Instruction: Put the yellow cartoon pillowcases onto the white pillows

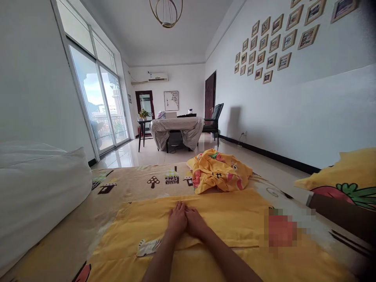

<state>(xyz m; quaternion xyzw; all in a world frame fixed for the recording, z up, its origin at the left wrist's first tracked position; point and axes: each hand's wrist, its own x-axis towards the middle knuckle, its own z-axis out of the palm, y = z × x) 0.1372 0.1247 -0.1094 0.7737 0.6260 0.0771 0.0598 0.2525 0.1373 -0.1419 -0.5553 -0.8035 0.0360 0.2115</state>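
Note:
A yellow cloth (229, 231) with printed figures lies spread over the patterned bed cover (117, 176). Both hands rest on it near its middle, side by side and touching. My left hand (178, 216) lies palm down with its fingers stretched forward, flat on the cloth. My right hand (195, 222) lies against it, its fingers flat and pointing toward the left hand's fingertips. Neither hand holds anything that shows. Beyond them, slightly right, a crumpled yellow printed cloth (220, 172) sits in a heap.
A white pillow (44, 196) is at the left. At the right edge, another yellow printed cloth (346, 180) lies over a dark surface. Past the bed stand a covered table (176, 124), a black chair (216, 119) and a small plant (143, 113).

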